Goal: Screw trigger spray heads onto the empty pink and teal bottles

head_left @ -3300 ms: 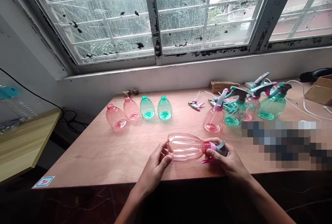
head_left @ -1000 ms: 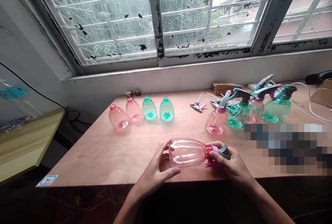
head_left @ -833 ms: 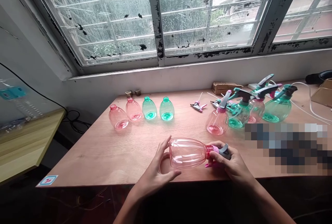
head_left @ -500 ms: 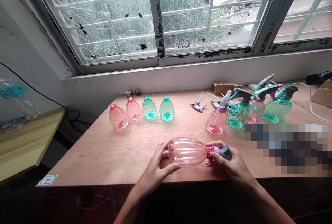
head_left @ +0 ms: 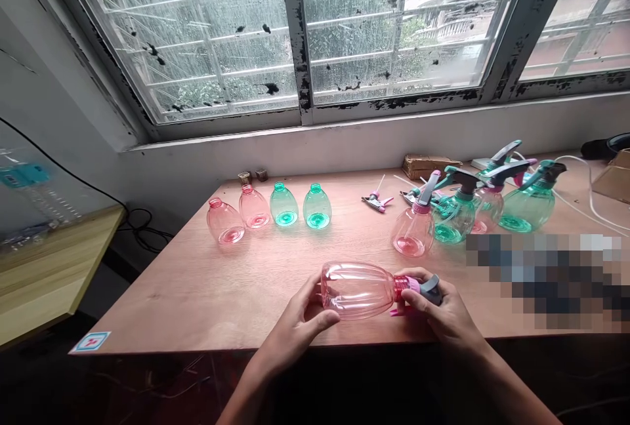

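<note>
Right hand (head_left: 445, 313) grips the spray head (head_left: 430, 289), left hand (head_left: 299, 323) cups the base of the pink bottle (head_left: 359, 290) (gripping or not, I can't tell), which lies sideways by the near edge of the table (head_left: 197, 294); I'd turn slowly, collar (head_left: 412, 285) square to neck (head_left: 398, 288).

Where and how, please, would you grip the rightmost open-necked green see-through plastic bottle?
Probably the rounded body of that green bottle, from its right: it stands upright, widening below its narrow neck, and its green neighbour crowds its left.
</note>
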A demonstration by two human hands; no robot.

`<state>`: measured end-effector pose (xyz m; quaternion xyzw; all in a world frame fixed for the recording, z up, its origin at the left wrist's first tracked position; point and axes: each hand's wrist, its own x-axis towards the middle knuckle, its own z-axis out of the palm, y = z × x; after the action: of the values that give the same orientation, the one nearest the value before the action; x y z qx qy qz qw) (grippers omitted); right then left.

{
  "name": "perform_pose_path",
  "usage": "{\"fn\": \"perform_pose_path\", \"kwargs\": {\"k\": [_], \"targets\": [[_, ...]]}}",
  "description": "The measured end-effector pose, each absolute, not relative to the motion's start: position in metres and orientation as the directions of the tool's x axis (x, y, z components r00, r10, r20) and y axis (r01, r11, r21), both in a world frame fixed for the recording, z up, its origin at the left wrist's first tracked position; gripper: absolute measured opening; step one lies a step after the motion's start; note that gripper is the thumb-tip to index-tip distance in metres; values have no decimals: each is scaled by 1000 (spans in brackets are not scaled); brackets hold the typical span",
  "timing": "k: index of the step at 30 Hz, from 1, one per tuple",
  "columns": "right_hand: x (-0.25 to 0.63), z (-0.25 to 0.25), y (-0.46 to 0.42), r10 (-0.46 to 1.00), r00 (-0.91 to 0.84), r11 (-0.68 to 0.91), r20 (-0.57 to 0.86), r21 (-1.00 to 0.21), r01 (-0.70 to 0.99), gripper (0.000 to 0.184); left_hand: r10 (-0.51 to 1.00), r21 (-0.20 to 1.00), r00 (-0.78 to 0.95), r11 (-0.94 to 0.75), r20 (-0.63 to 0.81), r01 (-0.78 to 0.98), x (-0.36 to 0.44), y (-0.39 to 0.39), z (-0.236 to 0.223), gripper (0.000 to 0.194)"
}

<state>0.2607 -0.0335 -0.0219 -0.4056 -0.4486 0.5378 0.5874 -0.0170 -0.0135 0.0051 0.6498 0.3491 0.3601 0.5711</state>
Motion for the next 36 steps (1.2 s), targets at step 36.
{"fn": "perform_pose_path", "kwargs": {"k": [36], "targets": [[262,-21,-33,998,38,63,54,-958,-280,32,854,994,511,-104,98,-17,-18,-19,2,93]]}}
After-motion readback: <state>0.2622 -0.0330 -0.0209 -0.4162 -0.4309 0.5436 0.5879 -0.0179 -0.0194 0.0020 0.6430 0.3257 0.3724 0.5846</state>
